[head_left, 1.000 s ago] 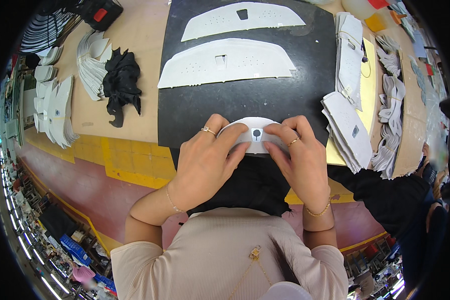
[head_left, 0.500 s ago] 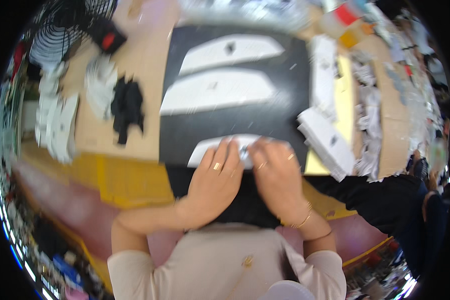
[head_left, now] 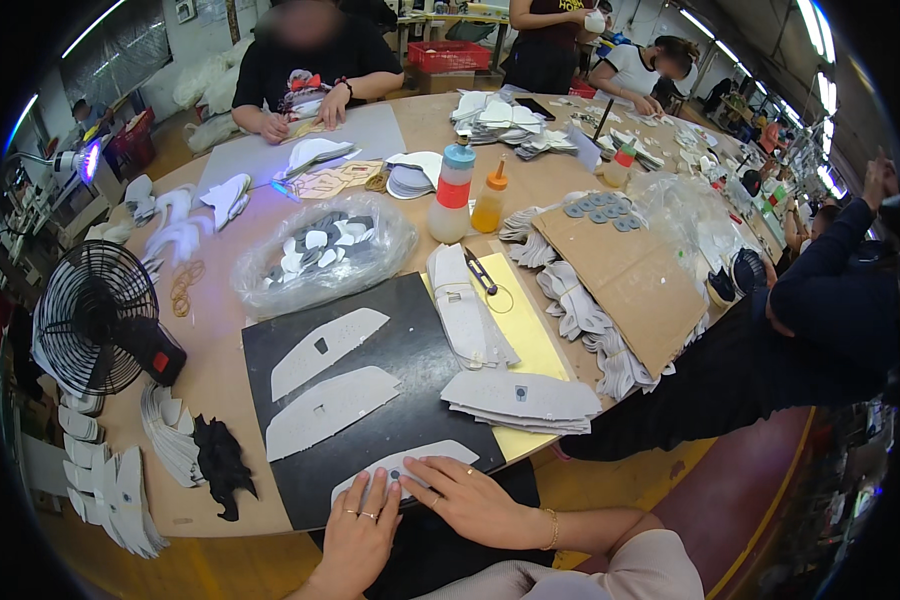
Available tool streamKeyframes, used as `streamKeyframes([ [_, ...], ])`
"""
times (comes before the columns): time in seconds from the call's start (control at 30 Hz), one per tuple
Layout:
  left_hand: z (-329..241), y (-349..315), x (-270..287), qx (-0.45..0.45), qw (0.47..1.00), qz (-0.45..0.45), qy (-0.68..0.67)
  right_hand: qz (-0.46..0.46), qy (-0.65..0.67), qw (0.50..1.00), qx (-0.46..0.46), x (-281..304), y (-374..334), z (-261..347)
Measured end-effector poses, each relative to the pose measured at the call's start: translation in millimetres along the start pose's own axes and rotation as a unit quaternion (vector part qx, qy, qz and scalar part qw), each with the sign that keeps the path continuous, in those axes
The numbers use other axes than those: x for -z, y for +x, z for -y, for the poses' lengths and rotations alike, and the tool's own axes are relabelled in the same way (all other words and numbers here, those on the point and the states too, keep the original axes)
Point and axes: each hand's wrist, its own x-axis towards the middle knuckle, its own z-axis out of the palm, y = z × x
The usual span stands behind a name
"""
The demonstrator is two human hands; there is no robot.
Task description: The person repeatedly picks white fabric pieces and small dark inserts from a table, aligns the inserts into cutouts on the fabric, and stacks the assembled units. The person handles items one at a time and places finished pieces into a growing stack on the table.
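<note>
Here, the left hand [head_left: 362, 528] and the right hand [head_left: 475, 502] are resting flat, fingers slightly spread, on a white piece [head_left: 454, 452] lying on the black mat [head_left: 432, 425].

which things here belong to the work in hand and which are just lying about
Seemingly in the work:
left hand and right hand, on a white panel
black mat beneath
two other white panels

Seemingly just lying about:
black fan
black cloth
amber bottle

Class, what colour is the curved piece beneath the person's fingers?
The curved piece is white with a dark central mark, best seen in the head view.
</note>
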Motion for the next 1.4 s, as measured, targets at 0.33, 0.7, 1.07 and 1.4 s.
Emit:
streamKeyframes([
  [0.33, 7.1, 7.5, 17.0, 0.022, 0.996, 0.051, -0.071, 0.031, -0.063, 0.997, 0.019, 5.1, -3.8, 2.4],
  [0.7, 80.5, 36.2, 8.7, 0.248, 0.945, -0.149, -0.156, 0.006, -0.046, 0.995, -0.086, 7.1, 40.2, -11.5],
  [1.07, 94.0, 64.0, -20.6, 0.193, 0.974, -0.116, -0.014, -0.022, 0.167, 0.981, -0.095, 25.5, 34.8, -8.7],
  [1.4, 86.8, 64.6, -20.1, 0.184, 0.97, -0.157, 0.003, -0.102, 0.268, 0.885, -0.366, 121.8, -13.7, -87.2],
])
